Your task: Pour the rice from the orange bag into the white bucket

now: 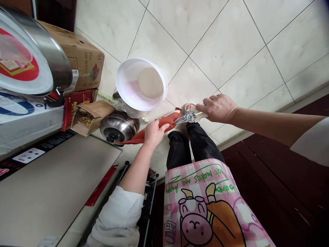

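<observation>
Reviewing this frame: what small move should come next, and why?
Perhaps the left hand should shift the long reddish item over the white bucket: the right hand has scissors at its far end, which appears beside the bucket's opening, so cut bits might hit the floor.

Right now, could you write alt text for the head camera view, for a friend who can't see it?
A person's left hand grips a long reddish-orange object, its identity unclear, while the right hand holds a pale-handled silver metal tool at one end of it. Beyond them, a round white plastic bucket stands on cream floor tiles.
</observation>
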A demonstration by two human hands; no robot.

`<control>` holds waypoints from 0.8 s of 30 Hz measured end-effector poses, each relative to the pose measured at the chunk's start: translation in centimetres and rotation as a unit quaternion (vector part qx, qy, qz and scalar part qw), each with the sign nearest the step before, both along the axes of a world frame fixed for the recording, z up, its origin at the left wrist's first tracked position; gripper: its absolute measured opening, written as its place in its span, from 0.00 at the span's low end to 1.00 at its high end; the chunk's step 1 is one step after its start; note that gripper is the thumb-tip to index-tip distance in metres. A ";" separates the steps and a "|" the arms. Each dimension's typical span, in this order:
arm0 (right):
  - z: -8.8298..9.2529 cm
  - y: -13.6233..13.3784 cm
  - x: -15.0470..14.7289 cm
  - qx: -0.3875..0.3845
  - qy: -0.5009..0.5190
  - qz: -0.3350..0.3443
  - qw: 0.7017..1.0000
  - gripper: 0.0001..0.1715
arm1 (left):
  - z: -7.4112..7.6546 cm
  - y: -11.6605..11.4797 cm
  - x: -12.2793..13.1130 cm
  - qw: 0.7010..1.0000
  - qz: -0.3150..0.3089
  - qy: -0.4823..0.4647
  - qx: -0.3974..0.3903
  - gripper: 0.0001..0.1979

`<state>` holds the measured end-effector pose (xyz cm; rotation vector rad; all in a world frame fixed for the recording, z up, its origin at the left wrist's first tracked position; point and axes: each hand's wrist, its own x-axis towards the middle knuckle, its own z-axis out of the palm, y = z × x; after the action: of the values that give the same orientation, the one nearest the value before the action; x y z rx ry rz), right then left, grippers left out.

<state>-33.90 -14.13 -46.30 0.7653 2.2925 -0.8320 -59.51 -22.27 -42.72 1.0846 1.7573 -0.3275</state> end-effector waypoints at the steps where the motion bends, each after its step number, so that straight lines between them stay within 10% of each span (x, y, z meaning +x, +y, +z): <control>1: 0.3 0.0 -0.1 -0.001 -0.009 0.005 1.000 0.22 | 0.1 0.0 0.0 1.000 0.009 0.008 -0.002 0.14; 24: 2.5 -4.5 0.7 -0.048 -0.086 -0.075 0.992 0.23 | 0.2 -1.7 0.5 0.999 0.011 0.033 -0.020 0.17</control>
<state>-33.24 -18.60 -43.83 0.9365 2.0476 -0.9007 -58.98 -24.00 -42.48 1.0367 1.8118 -0.3863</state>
